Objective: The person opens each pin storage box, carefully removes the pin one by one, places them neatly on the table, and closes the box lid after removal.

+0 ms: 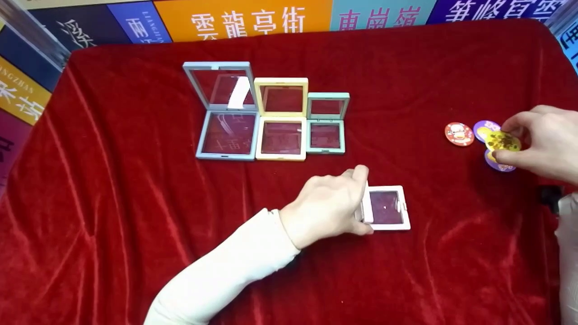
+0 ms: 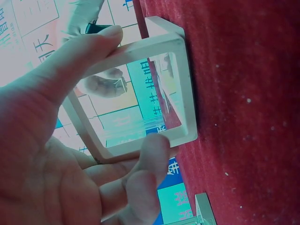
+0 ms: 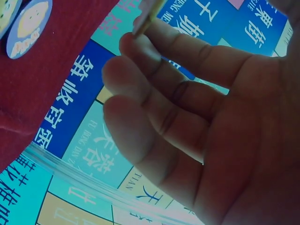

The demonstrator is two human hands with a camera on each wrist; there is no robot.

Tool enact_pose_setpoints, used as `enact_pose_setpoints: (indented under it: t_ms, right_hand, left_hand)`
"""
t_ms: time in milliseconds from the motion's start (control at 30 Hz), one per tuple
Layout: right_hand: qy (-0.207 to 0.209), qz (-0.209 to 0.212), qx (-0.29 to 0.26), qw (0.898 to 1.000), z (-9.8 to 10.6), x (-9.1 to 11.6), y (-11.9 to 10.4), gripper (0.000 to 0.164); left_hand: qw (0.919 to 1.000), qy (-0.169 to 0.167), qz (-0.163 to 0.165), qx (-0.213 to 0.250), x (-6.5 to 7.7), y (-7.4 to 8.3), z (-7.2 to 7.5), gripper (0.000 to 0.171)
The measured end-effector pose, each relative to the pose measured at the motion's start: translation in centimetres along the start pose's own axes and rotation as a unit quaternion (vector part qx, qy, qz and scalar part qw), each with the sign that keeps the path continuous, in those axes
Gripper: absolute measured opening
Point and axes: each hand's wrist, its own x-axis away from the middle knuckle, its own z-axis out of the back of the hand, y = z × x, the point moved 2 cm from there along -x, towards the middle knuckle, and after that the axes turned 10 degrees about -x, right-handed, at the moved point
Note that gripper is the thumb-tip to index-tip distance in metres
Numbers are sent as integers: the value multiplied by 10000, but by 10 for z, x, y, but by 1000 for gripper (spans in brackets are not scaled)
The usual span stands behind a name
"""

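My left hand (image 1: 327, 205) gripped the raised lid of a white frame (image 1: 405, 210), thumb on one edge and fingers on the opposite one, while the frame's lower half lay flat on the cloth. My right hand (image 1: 553, 142), off to the right, pinched a yellow disc (image 1: 503, 141) between thumb and fingers.

That disc hid part of two purple discs, one on its far side (image 1: 483, 128) and one on its near side (image 1: 500, 163). A red disc (image 1: 459, 134) lay just to their left. Farther away and left of the white frame, three more frames stood close side by side, lids up on the far side: the blue frame (image 1: 226, 157) on the left, the biggest; the yellow frame (image 1: 281, 157) in the middle; and the green frame (image 1: 325, 121) on the right, the smallest. My left hand covered much of the white lid from above.

Everything sat on a red velvety cloth (image 1: 135, 203), creased most on the left. Around it ran bright panels (image 1: 248, 20) printed with big characters, orange, teal and dark blue along the far side.
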Motion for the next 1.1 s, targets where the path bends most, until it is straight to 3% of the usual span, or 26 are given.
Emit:
enact_pose_setpoints:
  t_ms: [467,800,967,1100]
  right_hand:
    - [-958,-280,598,9932,-19,-9,-6,32]
    - [-1291,-342,620,9891,-32,-8,-7,17]
    - [-1682,-540,608,9824,-35,-11,-5,16]
    - [-1939,-620,651,9769,-39,-13,-4,24]
  left_hand:
    - [10000,-38,14,56,0,-1,1,72]
    - [9999,-106,21,65,0,0,1,71]
    - [9999,-113,14,16,0,0,1,71]
    - [9999,-146,1,43,0,-1,1,71]
